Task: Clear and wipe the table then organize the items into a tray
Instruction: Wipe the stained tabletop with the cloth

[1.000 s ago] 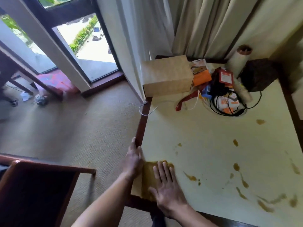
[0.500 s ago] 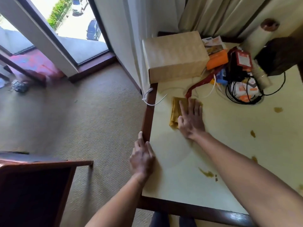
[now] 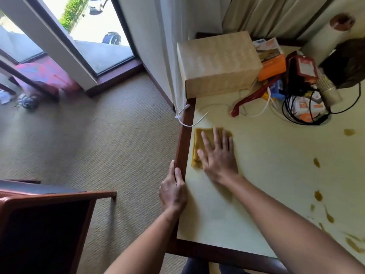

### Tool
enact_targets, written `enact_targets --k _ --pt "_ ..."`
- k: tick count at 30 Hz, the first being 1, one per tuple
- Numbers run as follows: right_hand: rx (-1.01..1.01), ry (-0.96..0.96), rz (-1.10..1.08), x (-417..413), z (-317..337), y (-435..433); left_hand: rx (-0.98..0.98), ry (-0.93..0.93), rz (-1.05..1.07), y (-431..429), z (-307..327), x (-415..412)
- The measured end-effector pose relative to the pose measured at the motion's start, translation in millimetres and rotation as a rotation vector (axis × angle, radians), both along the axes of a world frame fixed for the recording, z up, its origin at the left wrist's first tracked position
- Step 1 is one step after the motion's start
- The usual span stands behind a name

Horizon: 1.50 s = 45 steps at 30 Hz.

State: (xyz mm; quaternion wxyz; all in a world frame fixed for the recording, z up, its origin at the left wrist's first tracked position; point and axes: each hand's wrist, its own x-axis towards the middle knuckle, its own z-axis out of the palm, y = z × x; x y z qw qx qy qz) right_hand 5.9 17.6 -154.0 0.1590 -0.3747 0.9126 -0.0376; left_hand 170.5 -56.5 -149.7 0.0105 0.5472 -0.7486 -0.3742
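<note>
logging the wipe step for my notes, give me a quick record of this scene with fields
right hand: flat, pressing yellow cloth onto table
left hand: rests on the table's left edge
brown stains: on the right part, unwiped
far corner: cardboard box, black cable, white paper roll
tray: none in view

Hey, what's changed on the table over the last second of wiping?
The right hand, pressed flat on the yellow cloth, slid it away from the near left corner along the table's left edge toward the cardboard box. Nothing was picked up or let go. The left hand stayed braced on that edge; the brown stains on the right and the clutter are unchanged.
</note>
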Motion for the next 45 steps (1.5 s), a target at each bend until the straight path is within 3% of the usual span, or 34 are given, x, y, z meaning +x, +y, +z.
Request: enact_targets --k 5,11,16,19,21,25,29,33,38,41,45 --pt "0.001 -0.001 -0.014 0.6 -1.4 -36.2 0.041 0.055 0.05 -4.9 -4.7 1.4" --pt "-0.012 -0.037 0.156 98.1 -0.8 80.8 -0.003 0.011 -0.038 -1.9 -4.7 1.6" --pt "0.071 0.028 0.004 10.6 -0.4 118.0 -0.03 -0.035 -0.09 1.5 -5.1 -1.5" --pt "0.088 0.03 -0.194 -44.7 2.1 88.4 -0.033 -0.037 -0.09 0.9 -3.7 -1.7" --pt "0.088 0.031 -0.231 -39.5 0.4 57.6 -0.032 -0.041 -0.089 -0.3 -4.3 -1.6" --pt "-0.007 0.028 0.032 59.2 -0.2 44.4 -0.027 -0.041 -0.077 -0.9 -5.5 0.0" --pt "-0.003 0.004 0.222 124.5 0.8 121.7 -0.02 -0.002 -0.048 -0.9 -9.9 3.4" --pt "0.054 0.065 0.068 75.0 -0.9 197.6 -0.07 0.085 -0.107 2.3 -14.4 6.2" --pt "0.084 0.046 -0.307 32.9 2.5 203.4 -0.363 0.125 -0.331 40.1 -7.2 21.4" --pt "0.04 0.022 -0.17 84.2 2.3 182.5 -0.388 0.097 -0.465 89.6 -7.2 24.0" --pt "0.003 -0.012 0.037 107.8 6.3 221.2 -0.34 0.072 -0.438 146.4 -10.4 12.1"
